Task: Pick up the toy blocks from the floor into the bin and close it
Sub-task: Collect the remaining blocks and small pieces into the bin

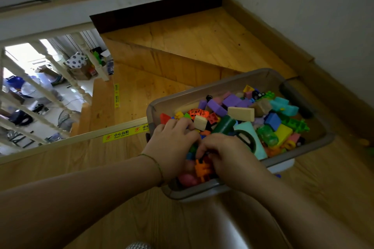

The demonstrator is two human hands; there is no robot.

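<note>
A grey plastic bin [226, 85] stands on the wooden floor, filled with several coloured toy blocks [240, 114]. Both my hands are inside its near left corner. My left hand [174, 143] lies over the blocks with its fingers curled down among them. My right hand [226, 155] is beside it, fingers curled into the pile near an orange block [203, 169]. What each hand holds is hidden by the fingers. No lid is on the bin.
The bin sits at the top of a wooden staircase [162, 62] that drops away to the left. Yellow warning tape [123, 134] marks the step edge. White banister rails [40, 95] are at far left, a wall [303, 16] at right.
</note>
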